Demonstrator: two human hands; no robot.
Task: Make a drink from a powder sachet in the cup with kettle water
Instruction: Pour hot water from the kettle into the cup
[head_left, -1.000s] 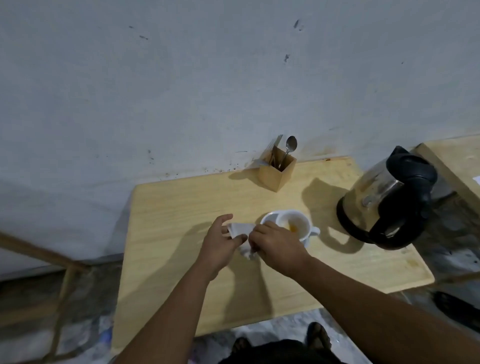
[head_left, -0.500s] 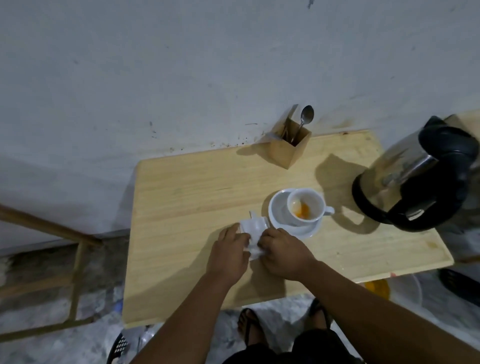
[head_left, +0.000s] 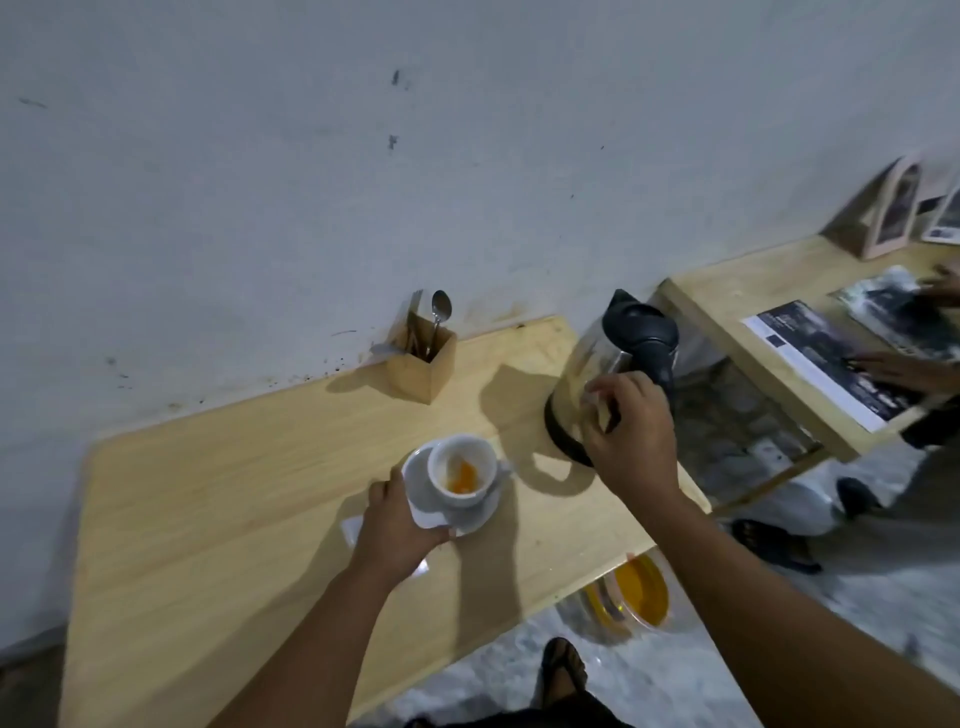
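Note:
A white cup (head_left: 462, 470) with orange powder in its bottom stands on a white saucer (head_left: 475, 512) in the middle of the wooden table (head_left: 234, 499). My left hand (head_left: 397, 525) lies at the saucer's left edge on top of the white sachet (head_left: 430, 519), whose corners stick out from under the fingers. The steel kettle (head_left: 597, 358) with a black lid and handle stands to the right of the cup. My right hand (head_left: 628, 431) is at the kettle's handle with its fingers curled around it.
A wooden holder (head_left: 423, 364) with a spoon (head_left: 441, 306) stands against the wall behind the cup. To the right, another person's hands (head_left: 904, 364) rest on printed sheets on a second table (head_left: 727, 312). A yellow container (head_left: 639, 592) sits below the table edge.
My right hand has left the sachet and moved right to the kettle handle. My left hand stays on the sachet and has shifted up against the saucer.

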